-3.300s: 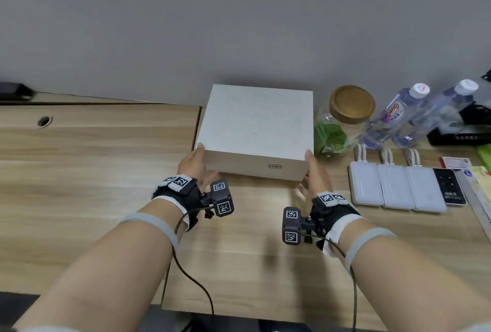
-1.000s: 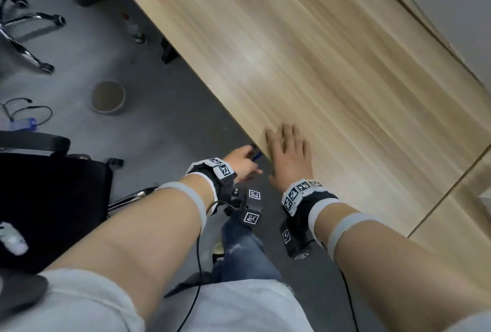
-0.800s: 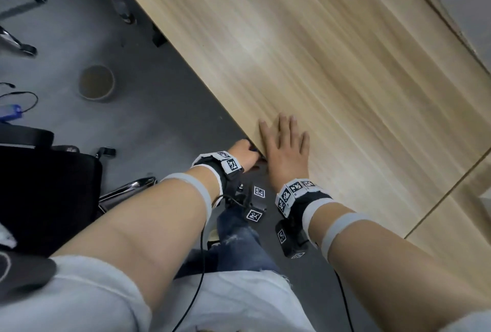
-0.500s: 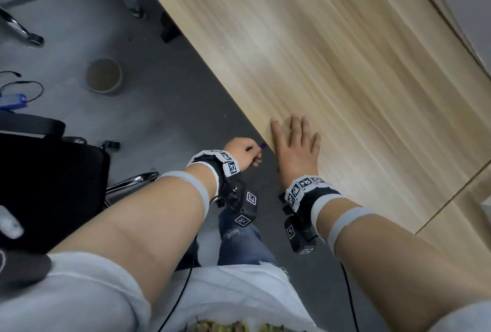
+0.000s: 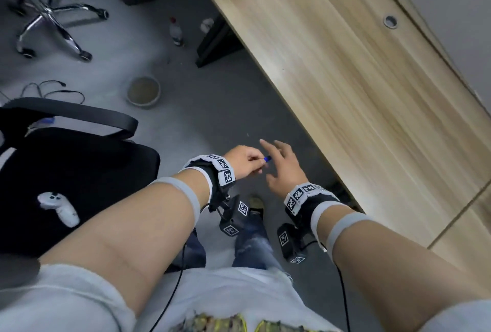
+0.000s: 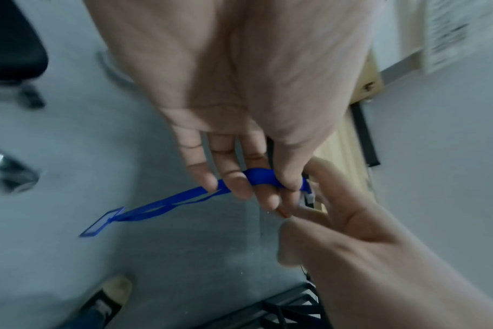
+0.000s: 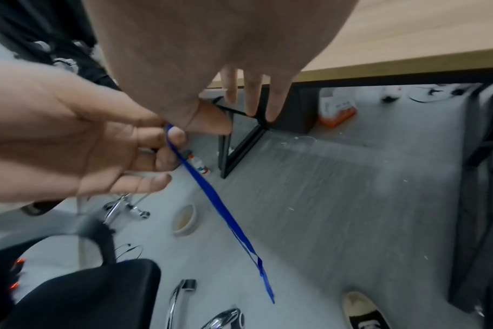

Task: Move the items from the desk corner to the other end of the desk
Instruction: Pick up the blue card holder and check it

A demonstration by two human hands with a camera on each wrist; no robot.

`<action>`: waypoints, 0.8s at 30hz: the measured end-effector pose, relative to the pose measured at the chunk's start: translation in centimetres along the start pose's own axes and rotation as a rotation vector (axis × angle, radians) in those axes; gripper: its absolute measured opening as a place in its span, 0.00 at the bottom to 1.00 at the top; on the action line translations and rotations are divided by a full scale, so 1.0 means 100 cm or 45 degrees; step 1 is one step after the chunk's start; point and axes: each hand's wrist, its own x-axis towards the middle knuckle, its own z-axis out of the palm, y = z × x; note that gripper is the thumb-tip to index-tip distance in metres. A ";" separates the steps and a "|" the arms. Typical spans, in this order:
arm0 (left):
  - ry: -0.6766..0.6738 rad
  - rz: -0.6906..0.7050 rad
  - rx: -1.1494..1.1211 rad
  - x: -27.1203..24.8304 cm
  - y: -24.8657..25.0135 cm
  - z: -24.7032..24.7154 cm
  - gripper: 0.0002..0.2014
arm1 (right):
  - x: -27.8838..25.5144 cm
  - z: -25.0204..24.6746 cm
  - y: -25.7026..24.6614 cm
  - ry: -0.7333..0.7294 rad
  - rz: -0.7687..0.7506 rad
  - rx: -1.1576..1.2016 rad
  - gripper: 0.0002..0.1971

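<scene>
Lanyard (image 6: 166, 203): my left hand (image 5: 245, 163) pinches its blue strap between thumb and curled fingers (image 6: 239, 184), off the worktop (image 5: 372, 87) edge, over the floor. A badge holder (image 6: 100, 223) dangles from the strap below that hand. My right hand (image 5: 283, 169) sits just beside the left, fingers spread wide and holding nothing. I judge this item is mid-carry; no other task items show on the worktop stretch I see, so I cannot tell how many are left. A round bowl (image 5: 143, 89) stands on the floor beyond the left hand; its contents are unclear.
</scene>
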 end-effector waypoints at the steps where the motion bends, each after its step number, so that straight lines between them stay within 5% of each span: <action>1: 0.020 0.036 0.041 -0.008 -0.003 -0.010 0.10 | -0.001 0.005 -0.015 -0.009 -0.037 -0.034 0.33; 5: 0.070 0.098 0.081 -0.046 -0.017 -0.048 0.06 | -0.003 0.006 -0.074 0.077 0.060 -0.313 0.11; 14: 0.231 0.085 0.330 -0.109 -0.036 -0.140 0.07 | -0.012 -0.022 -0.097 0.247 0.801 -0.404 0.16; 17: 0.238 0.152 0.368 -0.108 -0.020 -0.143 0.09 | -0.015 -0.017 -0.119 0.327 0.441 -0.188 0.20; 20: 0.227 0.250 0.343 -0.104 0.002 -0.130 0.12 | -0.018 -0.006 -0.167 0.163 0.049 0.317 0.18; 22: 0.210 0.325 0.337 -0.106 0.015 -0.124 0.16 | -0.014 -0.003 -0.185 0.180 0.029 0.369 0.12; 24: 0.195 0.356 0.333 -0.104 0.021 -0.122 0.14 | -0.013 -0.007 -0.186 0.204 0.048 0.292 0.17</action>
